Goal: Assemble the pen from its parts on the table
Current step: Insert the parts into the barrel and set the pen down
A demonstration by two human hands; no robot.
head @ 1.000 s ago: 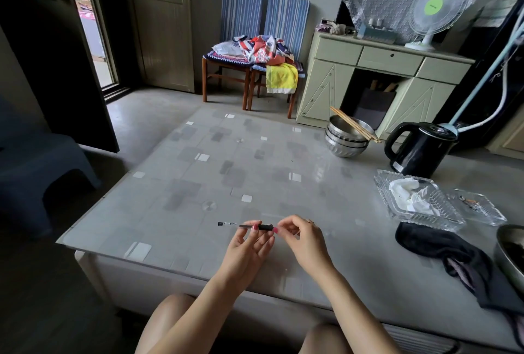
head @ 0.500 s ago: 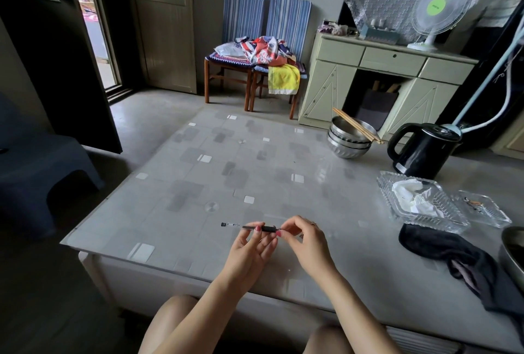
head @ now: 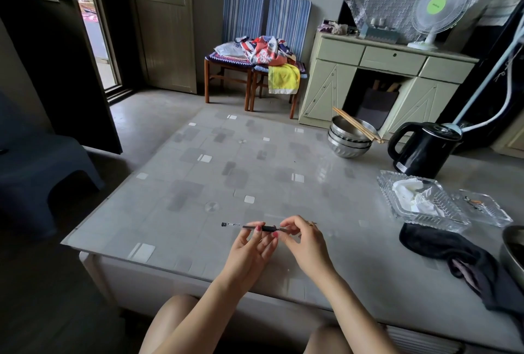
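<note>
A thin pen [head: 249,227] with a clear barrel and a black grip section is held level just above the near part of the glass-topped table [head: 198,183]. Its black end cap points left. My left hand [head: 252,248] pinches the barrel at the grip, palm up. Fingertips of my right hand [head: 304,240] close on the pen's right end, hiding the tip. No loose pen parts show on the table around the hands.
Stacked steel bowls with chopsticks [head: 350,139] and a black kettle [head: 422,149] stand at the far right. A glass tray with tissue [head: 416,200], a smaller glass dish [head: 482,206] and a dark cloth [head: 453,260] lie to the right. A steel bowl's rim [head: 511,251] shows at the right edge.
Both hands stay together on the pen in nearly the same place. The right fingers have shifted slightly at the pen's right end.
</note>
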